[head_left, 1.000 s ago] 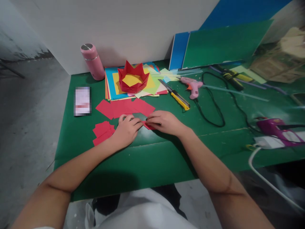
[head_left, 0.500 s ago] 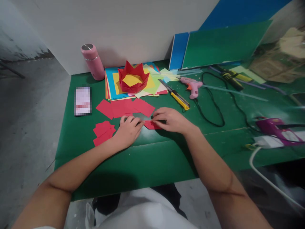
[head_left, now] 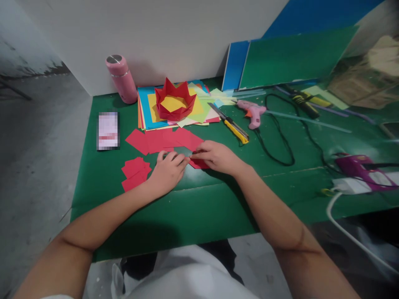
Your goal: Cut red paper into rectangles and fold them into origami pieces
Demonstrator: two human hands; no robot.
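Observation:
A small folded piece of red paper (head_left: 200, 164) lies on the green table between my hands. My left hand (head_left: 168, 172) rests on the tabletop with bent fingers, its fingertips holding the paper's left end. From the other side my right hand (head_left: 220, 158) bears down on the same piece, fingers together and fingertips close to my left ones. My right hand hides much of the paper. Red paper squares (head_left: 160, 140) lie overlapped just beyond my hands. Smaller red paper pieces (head_left: 135, 171) sit left of my left hand.
A red folded-paper bowl (head_left: 176, 112) stands on stacked coloured paper (head_left: 145, 112). Behind are a pink bottle (head_left: 121, 81) and, nearer, a pixelated flat object (head_left: 108, 131). Rightward lie a yellow utility knife (head_left: 237, 132), a pink glue gun (head_left: 254, 114) with cord, and a purple device (head_left: 355, 166).
My right hand has slid left along the folded red paper, bringing its fingertips up to my left fingertips. My left hand has stayed in place.

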